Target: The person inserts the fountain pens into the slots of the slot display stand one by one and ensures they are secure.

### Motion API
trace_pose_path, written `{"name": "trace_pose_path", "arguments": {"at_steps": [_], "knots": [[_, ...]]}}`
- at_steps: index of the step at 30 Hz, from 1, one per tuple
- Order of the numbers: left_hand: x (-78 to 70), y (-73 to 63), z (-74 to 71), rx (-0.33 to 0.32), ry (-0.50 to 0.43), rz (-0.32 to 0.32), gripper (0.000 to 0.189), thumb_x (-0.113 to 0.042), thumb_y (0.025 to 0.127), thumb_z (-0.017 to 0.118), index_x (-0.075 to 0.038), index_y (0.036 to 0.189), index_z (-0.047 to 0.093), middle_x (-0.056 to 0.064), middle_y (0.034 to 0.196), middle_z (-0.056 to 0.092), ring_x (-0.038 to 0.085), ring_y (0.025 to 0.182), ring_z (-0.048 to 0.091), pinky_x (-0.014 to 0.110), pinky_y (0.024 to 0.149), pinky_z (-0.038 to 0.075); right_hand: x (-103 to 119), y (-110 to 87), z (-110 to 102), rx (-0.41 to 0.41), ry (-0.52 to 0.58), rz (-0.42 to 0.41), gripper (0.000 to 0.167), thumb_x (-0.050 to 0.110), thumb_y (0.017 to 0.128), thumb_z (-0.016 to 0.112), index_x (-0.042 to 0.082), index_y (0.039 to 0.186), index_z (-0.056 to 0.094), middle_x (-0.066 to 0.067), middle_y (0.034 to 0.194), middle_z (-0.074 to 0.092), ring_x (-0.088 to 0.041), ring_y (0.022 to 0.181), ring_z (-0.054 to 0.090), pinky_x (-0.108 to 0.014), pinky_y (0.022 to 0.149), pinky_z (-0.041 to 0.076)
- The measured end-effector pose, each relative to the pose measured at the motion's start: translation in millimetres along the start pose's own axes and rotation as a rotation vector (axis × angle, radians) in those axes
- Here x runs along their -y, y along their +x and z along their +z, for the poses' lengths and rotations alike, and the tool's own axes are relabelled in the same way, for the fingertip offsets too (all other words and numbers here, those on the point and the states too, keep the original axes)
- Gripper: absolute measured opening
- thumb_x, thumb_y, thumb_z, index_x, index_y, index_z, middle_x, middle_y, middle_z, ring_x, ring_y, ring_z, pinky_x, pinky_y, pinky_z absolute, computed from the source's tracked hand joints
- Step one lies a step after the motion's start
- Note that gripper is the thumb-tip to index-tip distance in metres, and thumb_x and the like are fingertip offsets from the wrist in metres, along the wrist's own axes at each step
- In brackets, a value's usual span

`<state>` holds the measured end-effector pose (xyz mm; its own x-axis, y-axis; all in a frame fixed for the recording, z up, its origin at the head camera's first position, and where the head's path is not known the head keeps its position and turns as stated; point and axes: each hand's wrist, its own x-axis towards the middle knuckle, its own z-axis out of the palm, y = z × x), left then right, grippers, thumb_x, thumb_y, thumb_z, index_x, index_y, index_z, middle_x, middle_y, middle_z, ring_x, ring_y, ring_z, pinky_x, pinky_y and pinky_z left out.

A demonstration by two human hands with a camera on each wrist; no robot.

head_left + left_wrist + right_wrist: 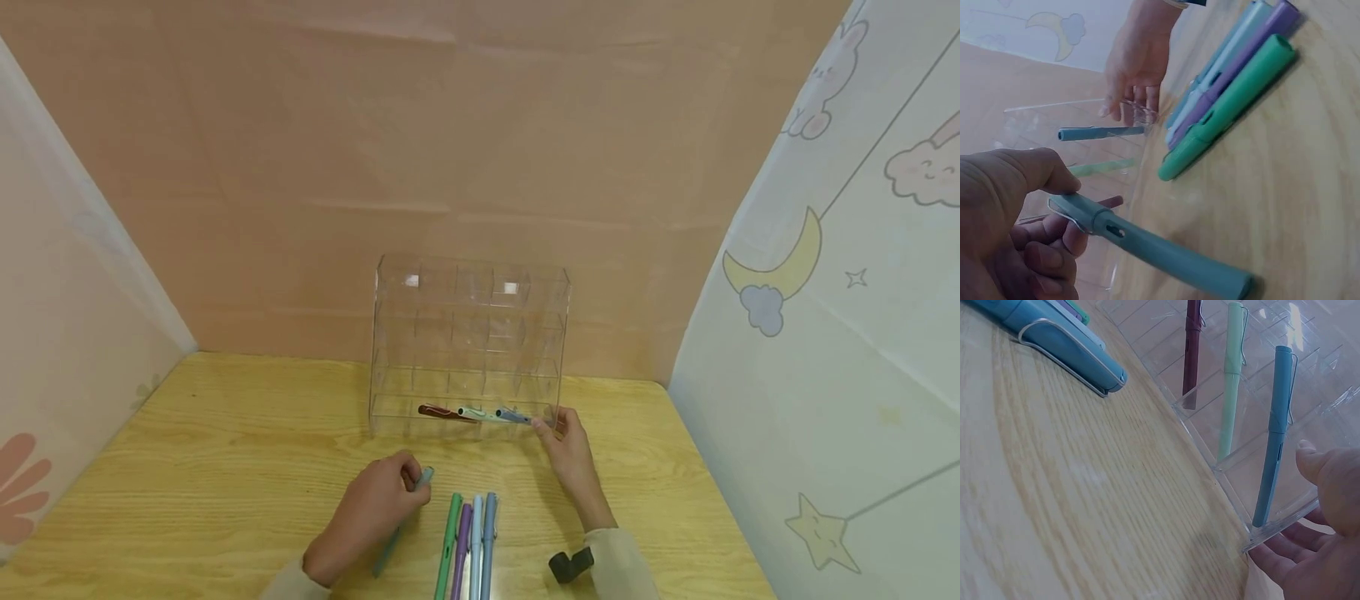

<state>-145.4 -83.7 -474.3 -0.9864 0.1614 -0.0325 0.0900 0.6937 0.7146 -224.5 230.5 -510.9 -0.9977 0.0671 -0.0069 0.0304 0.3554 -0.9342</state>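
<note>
My left hand (382,497) pinches a teal pen (1169,254) by its cap, thumb on top and fingers below. The pen's far end slants down to the wooden table. With thumb in front and fingers behind and under, my right hand (576,462) holds the lower right corner of a clear acrylic pen rack (372,358). In its bottom row lean a dark red pen (1192,359), a mint pen (1230,381) and a blue pen (1274,437), caps up; the blue one is closest to my right thumb.
Between my hands lie a green pen (447,542), a purple pen (462,546), a light blue pen (476,546) and a blue pen (489,542), side by side on the table (247,467). An orange-brown cloth (465,150) hangs behind the rack; patterned cloths flank the table.
</note>
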Motion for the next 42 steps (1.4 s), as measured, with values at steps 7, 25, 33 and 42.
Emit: {"name": "trace_pose_path", "arguments": {"at_steps": [7, 25, 33, 42], "knots": [[-4.2, 2.4, -13.4, -0.060, -0.092, -0.033, 0.010, -0.019, 0.092, 0.075, -0.017, 0.091, 0.065, -0.007, 0.082, 0.069, 0.009, 0.056, 0.041, 0.022, 0.051, 0.028, -0.7, -0.6, -0.3, -0.001, -0.005, 0.008, 0.065, 0.039, 0.107, 0.065, -0.002, 0.151, 0.041, -0.030, 0.157, 0.047, -0.052, 0.147, 0.049, -0.061, 0.117, 0.048], [-1.3, 4.0, -26.8, -0.102, -0.172, -0.063, 0.009, -0.021, 0.096, 0.074, -0.018, 0.097, 0.066, -0.003, 0.076, 0.067, 0.008, 0.050, 0.032, 0.020, 0.048, 0.026, 0.1, 0.9, 0.9, -0.018, -0.013, 0.002, 0.061, 0.036, 0.108, 0.064, -0.004, 0.150, 0.042, -0.031, 0.154, 0.050, -0.053, 0.146, 0.050, -0.061, 0.116, 0.048], [-2.0, 2.7, -35.1, -0.117, -0.205, -0.052, 0.012, -0.021, 0.097, 0.076, -0.019, 0.098, 0.064, 0.002, 0.095, 0.073, 0.006, 0.050, 0.038, 0.021, 0.047, 0.031, 0.6, -0.3, 0.7, -0.010, -0.026, 0.009, 0.061, 0.036, 0.108, 0.064, -0.002, 0.151, 0.042, -0.030, 0.156, 0.049, -0.052, 0.147, 0.049, -0.061, 0.116, 0.048], [-1.1, 5.0, -40.8, -0.135, -0.219, -0.055, 0.014, -0.020, 0.097, 0.077, -0.018, 0.101, 0.063, 0.005, 0.106, 0.071, 0.006, 0.048, 0.037, 0.019, 0.046, 0.029, 0.4, -2.0, 0.1, 0.005, -0.010, 0.004, 0.064, 0.039, 0.108, 0.064, -0.001, 0.152, 0.041, -0.030, 0.158, 0.047, -0.054, 0.147, 0.049, -0.062, 0.116, 0.047]]}}
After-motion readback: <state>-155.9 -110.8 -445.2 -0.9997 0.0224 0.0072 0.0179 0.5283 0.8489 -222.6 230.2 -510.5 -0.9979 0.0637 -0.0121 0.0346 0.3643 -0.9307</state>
